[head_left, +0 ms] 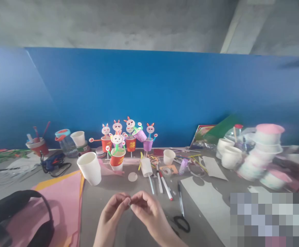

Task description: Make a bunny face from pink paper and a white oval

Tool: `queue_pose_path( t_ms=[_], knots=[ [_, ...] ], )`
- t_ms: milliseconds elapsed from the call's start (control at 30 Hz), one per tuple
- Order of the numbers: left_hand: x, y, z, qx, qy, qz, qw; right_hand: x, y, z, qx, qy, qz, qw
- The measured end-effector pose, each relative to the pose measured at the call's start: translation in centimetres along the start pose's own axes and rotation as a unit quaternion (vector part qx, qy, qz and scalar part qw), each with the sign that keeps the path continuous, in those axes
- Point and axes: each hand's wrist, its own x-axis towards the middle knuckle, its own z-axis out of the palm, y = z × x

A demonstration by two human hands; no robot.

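My left hand and my right hand meet fingertip to fingertip above the grey table. Both are closed in a pinch; whatever lies between the fingertips is too small or hidden to name. Beyond them are a white paper disc, a white paper cup on its side with a pale stick, and felt-tip pens. Several rabbit-faced paper-cup figures stand behind, among them a red cup figure and a purple cup figure. Scissors lie right of my right hand.
On the left, black headphones rest on pink sheets. A stack of white cups stands nearby, behind which is a glue gun. White cut paper and stacked paper bowls occupy the right. A blue partition closes off the back.
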Motion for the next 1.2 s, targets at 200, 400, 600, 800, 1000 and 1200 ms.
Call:
queue_pose_path(
  t_ms=[200,400,600,800,1000,1200],
  knots=[
    [-1.0,-2.2,2.6,-0.09,-0.05,-0.032,0.994,-0.9,0.9,-0.5,0.168,0.029,0.054,0.984],
    [1.9,-2.5,2.4,0.104,-0.155,0.04,0.982,-0.8,2.2,-4.0,0.088,0.041,0.045,0.994],
    [9.8,-2.3,3.8,0.298,-0.038,0.115,0.947,0.0,4.5,-6.0,-0.001,0.147,0.006,0.989],
    [13.0,-2.0,6.7,0.402,-0.02,0.135,0.905,-0.4,6.7,-5.6,-0.079,0.166,-0.042,0.982],
    [12.8,-1.8,4.5,0.475,-0.054,0.141,0.867,-0.4,7.3,-5.9,-0.112,0.199,-0.077,0.971],
    [11.4,-3.7,1.9,0.571,-0.1,0.093,0.809,-0.3,7.6,-6.2,-0.1,0.158,-0.041,0.982]
  ],
)
